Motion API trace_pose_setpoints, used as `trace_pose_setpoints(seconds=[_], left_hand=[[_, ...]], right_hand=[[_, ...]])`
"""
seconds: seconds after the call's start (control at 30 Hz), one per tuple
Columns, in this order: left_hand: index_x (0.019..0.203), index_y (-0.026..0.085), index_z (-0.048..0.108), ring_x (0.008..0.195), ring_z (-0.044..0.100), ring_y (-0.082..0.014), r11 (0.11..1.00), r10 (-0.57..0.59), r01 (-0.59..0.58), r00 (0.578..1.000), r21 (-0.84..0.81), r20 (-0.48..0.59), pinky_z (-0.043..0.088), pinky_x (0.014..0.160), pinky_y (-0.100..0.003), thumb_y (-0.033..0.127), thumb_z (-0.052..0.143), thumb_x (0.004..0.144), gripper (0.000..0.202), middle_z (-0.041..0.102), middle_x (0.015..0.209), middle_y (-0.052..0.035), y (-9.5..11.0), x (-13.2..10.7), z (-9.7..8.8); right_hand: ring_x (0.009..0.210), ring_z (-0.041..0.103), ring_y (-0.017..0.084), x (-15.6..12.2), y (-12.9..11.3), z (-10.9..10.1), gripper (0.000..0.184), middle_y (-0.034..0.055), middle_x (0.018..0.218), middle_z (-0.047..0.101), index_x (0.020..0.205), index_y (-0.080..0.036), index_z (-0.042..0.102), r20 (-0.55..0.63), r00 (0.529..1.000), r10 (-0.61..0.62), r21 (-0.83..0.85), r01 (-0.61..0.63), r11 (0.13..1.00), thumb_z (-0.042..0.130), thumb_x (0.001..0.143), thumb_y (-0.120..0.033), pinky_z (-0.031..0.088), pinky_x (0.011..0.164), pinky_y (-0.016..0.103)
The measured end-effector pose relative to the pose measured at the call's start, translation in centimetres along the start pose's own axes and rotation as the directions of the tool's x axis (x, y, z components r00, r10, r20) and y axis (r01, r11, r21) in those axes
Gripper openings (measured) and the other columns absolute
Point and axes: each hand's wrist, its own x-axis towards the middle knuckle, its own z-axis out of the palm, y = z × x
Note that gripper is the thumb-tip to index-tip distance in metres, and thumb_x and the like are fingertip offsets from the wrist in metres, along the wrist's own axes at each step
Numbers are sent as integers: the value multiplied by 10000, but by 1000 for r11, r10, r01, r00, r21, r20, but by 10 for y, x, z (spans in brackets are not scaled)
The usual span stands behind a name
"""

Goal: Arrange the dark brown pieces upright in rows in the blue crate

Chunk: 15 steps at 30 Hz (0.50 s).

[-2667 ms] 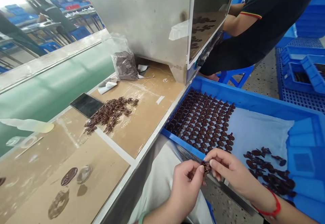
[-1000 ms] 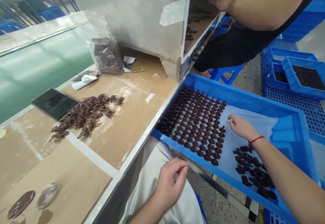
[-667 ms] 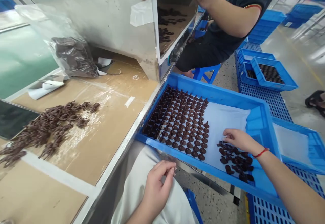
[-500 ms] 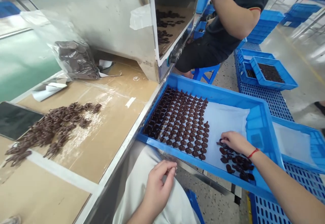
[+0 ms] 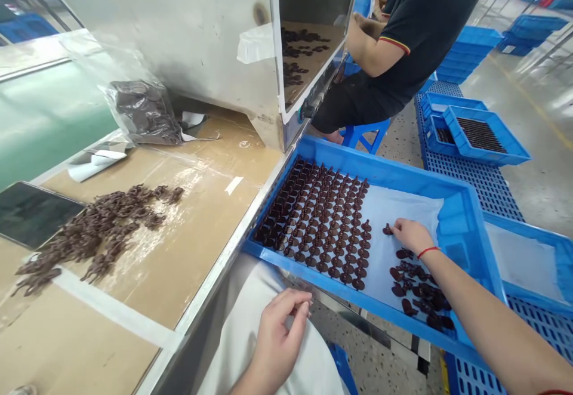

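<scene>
A blue tray (image 5: pixel 394 174) lined with a white sheet (image 5: pixel 403 207) rests at the bench edge over my lap. Small dark brown parts (image 5: pixel 322 222) stand in neat rows on its left half. A loose heap of the same parts (image 5: pixel 421 293) lies at its near right. My right hand (image 5: pixel 409 235) rests on the sheet between rows and heap, its fingertips pinched on one dark part (image 5: pixel 387 230). My left hand (image 5: pixel 277 335) hovers above my lap below the tray. Its thumb and fingers are curled together, and what they hold, if anything, is hidden.
On the cardboard-covered bench lie a pile of dark parts (image 5: pixel 98 228), a dark phone (image 5: pixel 31 213) and a plastic bag of parts (image 5: pixel 143 111). A steel cabinet (image 5: pixel 179 37) stands behind. A co-worker in a black shirt (image 5: pixel 416 31) sits beyond; blue crates (image 5: pixel 478 135) cover the floor.
My right hand left my left hand, reached into the tray, dipped to the loose heap, then moved up toward the rows with one part. My left hand stayed over my lap.
</scene>
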Motion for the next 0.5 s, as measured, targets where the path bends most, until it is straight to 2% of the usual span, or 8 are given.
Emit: trace_pose_setpoints(seconds=[0.07, 0.17, 0.3, 0.4, 0.5], left_hand=[[965, 216, 689, 701, 626, -158, 1000, -5, 5, 1000, 9, 6, 482, 656, -237, 194, 541, 958, 150, 662, 748, -4, -1, 0, 0], [963, 207, 692, 691, 625, -167, 1000, -1, 1, 1000, 13, 6, 481, 650, -247, 200, 544, 955, 148, 664, 740, -12, 0, 1, 1], [959, 200, 691, 686, 624, -174, 1000, -1, 0, 1000, 12, 12, 482, 647, -257, 207, 537, 959, 154, 663, 738, -21, 1, 2, 1], [955, 201, 687, 689, 622, -174, 1000, -6, 6, 1000, 10, 19, 477, 650, -259, 211, 531, 964, 157, 660, 740, -20, 0, 0, 1], [964, 203, 686, 703, 619, -173, 1000, -21, 21, 1000, 3, 21, 474, 667, -263, 217, 523, 969, 164, 659, 754, -19, 0, -2, -1]], right_hand=[[880, 633, 183, -2, 4, -4, 230, 54, 984, 641, 1061, -142, 635, -34, 999, -9, 11, 9, 1000, 571, 1013, -358, 537, 832, 380], [866, 632, 178, -3, 7, -11, 249, 50, 994, 640, 1133, -152, 618, -47, 994, -103, 65, 106, 992, 539, 1029, -364, 537, 826, 372], [793, 619, 157, 3, 2, -13, 249, 35, 923, 640, 1025, -149, 642, -6, 969, -245, 119, 244, 962, 551, 1020, -380, 534, 779, 337], [754, 606, 147, 10, -2, -10, 255, 26, 875, 631, 942, -144, 639, 1, 960, -281, 121, 279, 953, 569, 1010, -380, 527, 752, 320], [764, 608, 150, 17, -9, -10, 257, 26, 876, 629, 939, -143, 635, -31, 950, -311, 116, 312, 943, 563, 1013, -379, 527, 758, 325]])
